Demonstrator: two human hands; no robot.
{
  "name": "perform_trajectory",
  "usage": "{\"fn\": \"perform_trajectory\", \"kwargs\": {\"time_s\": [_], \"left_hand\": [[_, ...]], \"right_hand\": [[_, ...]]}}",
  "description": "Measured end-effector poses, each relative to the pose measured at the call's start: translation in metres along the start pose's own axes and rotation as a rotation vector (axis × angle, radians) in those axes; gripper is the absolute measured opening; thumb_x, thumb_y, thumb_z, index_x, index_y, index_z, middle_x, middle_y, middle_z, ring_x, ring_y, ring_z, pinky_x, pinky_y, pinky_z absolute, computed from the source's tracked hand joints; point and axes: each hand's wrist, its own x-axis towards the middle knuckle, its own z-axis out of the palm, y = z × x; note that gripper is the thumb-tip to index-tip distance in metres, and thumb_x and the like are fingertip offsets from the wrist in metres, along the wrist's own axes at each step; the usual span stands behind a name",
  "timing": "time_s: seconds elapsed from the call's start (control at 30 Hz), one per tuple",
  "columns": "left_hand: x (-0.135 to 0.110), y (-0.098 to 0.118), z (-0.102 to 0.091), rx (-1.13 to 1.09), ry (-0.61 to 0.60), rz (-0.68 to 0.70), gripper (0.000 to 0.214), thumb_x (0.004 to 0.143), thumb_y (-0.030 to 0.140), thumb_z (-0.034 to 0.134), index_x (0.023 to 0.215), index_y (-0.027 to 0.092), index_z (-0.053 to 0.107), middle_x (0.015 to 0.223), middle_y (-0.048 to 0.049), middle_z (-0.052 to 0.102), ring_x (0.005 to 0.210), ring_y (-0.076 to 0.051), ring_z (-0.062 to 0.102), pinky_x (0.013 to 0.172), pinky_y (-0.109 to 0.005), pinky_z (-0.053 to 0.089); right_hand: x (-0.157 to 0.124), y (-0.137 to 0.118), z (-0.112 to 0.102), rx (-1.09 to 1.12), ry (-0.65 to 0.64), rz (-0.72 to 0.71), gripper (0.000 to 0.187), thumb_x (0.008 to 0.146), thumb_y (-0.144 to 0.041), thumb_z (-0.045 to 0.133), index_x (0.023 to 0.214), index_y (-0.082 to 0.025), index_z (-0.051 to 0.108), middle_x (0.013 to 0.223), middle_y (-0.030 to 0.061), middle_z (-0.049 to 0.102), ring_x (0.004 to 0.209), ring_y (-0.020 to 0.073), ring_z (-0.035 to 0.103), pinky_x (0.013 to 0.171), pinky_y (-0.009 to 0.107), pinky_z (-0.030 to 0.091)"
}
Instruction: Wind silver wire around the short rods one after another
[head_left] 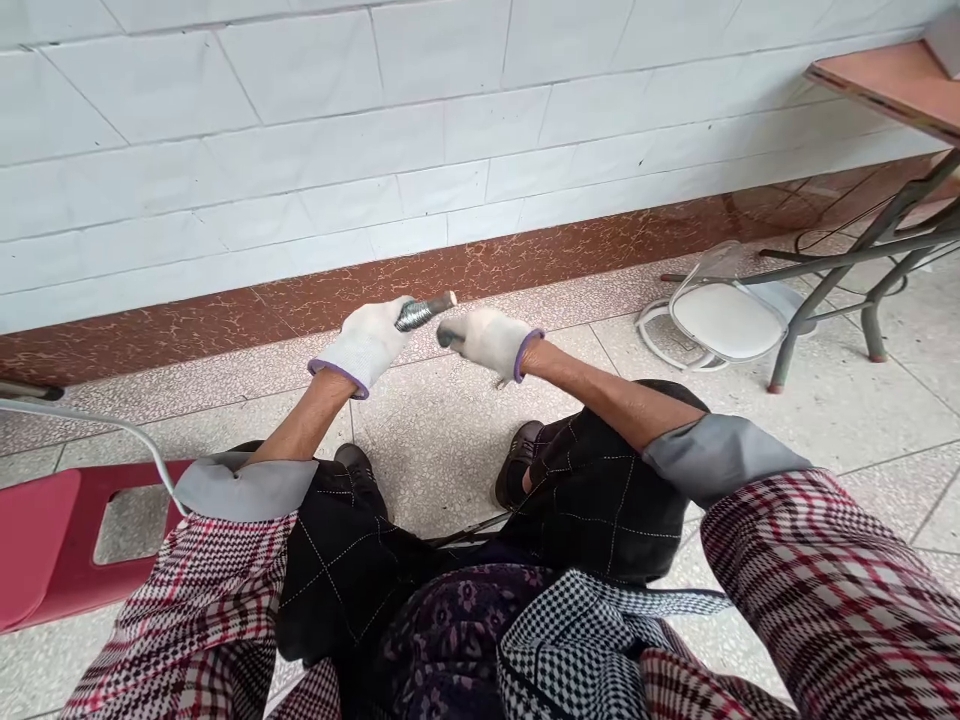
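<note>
My left hand, in a white knit glove with a purple cuff, is closed around a metal rod with a ridged, thread-like shiny section and a plain blunt end, which points to the right. My right hand, gloved the same way, is a short distance to the right of that end, its fingers curled together. Something dark grey shows at its fingertips; I cannot tell whether it is a held piece or the soiled glove. Both hands are in the air above the speckled floor, between my knees.
A white tiled wall with a brown marbled skirting rises in front. To the left is a red plastic chair or stool with a pale metal tube. On the right stand a wooden-topped table with metal legs and a white round-seated item.
</note>
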Motion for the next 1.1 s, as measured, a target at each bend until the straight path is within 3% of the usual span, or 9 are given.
{"fn": "perform_trajectory", "kwargs": {"time_s": [0.07,0.17,0.4,0.5,0.63,0.77,0.9,1.0,1.1], "left_hand": [[0.004,-0.005,0.0,0.068,-0.019,-0.039,0.039,0.105,0.028,0.046,0.137,0.023,0.069,0.11,-0.0147,0.079,0.095,-0.029,0.074,0.08,-0.039,0.053],[0.012,-0.01,0.006,0.24,-0.095,-0.062,0.041,0.105,0.023,0.043,0.138,0.023,0.067,0.106,-0.0169,0.079,0.098,-0.032,0.076,0.08,-0.041,0.054],[0.006,0.004,0.009,0.379,-0.244,0.113,0.042,0.106,0.018,0.042,0.137,0.026,0.07,0.105,-0.0155,0.079,0.101,-0.032,0.076,0.084,-0.042,0.055],[-0.004,0.013,0.004,0.341,-0.19,0.173,0.046,0.106,0.016,0.041,0.14,0.027,0.07,0.107,-0.0144,0.08,0.099,-0.033,0.077,0.081,-0.042,0.054],[-0.011,0.018,-0.003,0.269,-0.127,0.132,0.047,0.104,0.015,0.046,0.143,0.028,0.068,0.112,-0.0121,0.08,0.098,-0.03,0.076,0.078,-0.038,0.051],[-0.006,0.01,0.0,0.065,-0.039,0.089,0.039,0.104,0.026,0.05,0.137,0.025,0.071,0.105,-0.0113,0.08,0.09,-0.027,0.074,0.073,-0.037,0.048],[0.006,-0.002,0.009,-0.128,0.053,-0.02,0.034,0.103,0.033,0.054,0.127,0.022,0.075,0.1,-0.0113,0.079,0.087,-0.025,0.072,0.073,-0.035,0.049],[0.015,-0.008,0.013,-0.099,0.025,-0.086,0.033,0.104,0.033,0.051,0.123,0.022,0.076,0.103,-0.0127,0.079,0.09,-0.026,0.073,0.074,-0.035,0.05],[0.02,-0.008,0.015,0.055,-0.026,-0.096,0.038,0.104,0.024,0.047,0.133,0.023,0.072,0.107,-0.0151,0.079,0.095,-0.029,0.074,0.077,-0.039,0.052]], "right_hand": [[-0.009,-0.02,0.006,-0.072,-0.068,-0.067,0.03,0.108,-0.021,0.052,0.128,-0.018,0.074,0.109,0.011,0.08,0.09,0.0235,0.071,0.07,0.033,0.042],[-0.021,-0.036,-0.002,-0.156,-0.083,-0.098,0.031,0.11,-0.024,0.051,0.132,-0.018,0.071,0.114,0.0125,0.079,0.095,0.0257,0.073,0.07,0.033,0.043],[-0.01,0.003,-0.035,-0.018,0.165,0.052,0.03,0.109,-0.022,0.054,0.13,-0.018,0.074,0.108,0.0103,0.078,0.089,0.0226,0.07,0.075,0.035,0.047],[-0.001,0.019,-0.028,0.034,0.173,0.076,0.029,0.107,-0.02,0.054,0.126,-0.016,0.075,0.109,0.0102,0.078,0.089,0.0216,0.07,0.077,0.034,0.048],[0.005,0.025,-0.012,0.039,0.152,0.013,0.029,0.106,-0.022,0.054,0.125,-0.018,0.075,0.113,0.0099,0.079,0.095,0.0229,0.069,0.08,0.034,0.047],[0.005,0.015,-0.001,0.037,0.153,-0.004,0.034,0.104,-0.019,0.051,0.13,-0.016,0.073,0.109,0.0112,0.079,0.088,0.0227,0.069,0.076,0.034,0.046],[-0.002,-0.003,0.006,0.013,0.098,-0.054,0.033,0.105,-0.019,0.049,0.129,-0.017,0.073,0.115,0.0126,0.079,0.097,0.0254,0.07,0.083,0.036,0.047],[-0.008,-0.013,0.008,0.069,0.075,-0.134,0.031,0.105,-0.017,0.049,0.122,-0.018,0.074,0.114,0.0107,0.079,0.097,0.0243,0.071,0.085,0.034,0.048],[-0.011,-0.016,0.007,0.07,0.051,-0.119,0.029,0.106,-0.017,0.048,0.116,-0.016,0.075,0.113,0.0115,0.079,0.095,0.0237,0.07,0.083,0.034,0.047]]}}
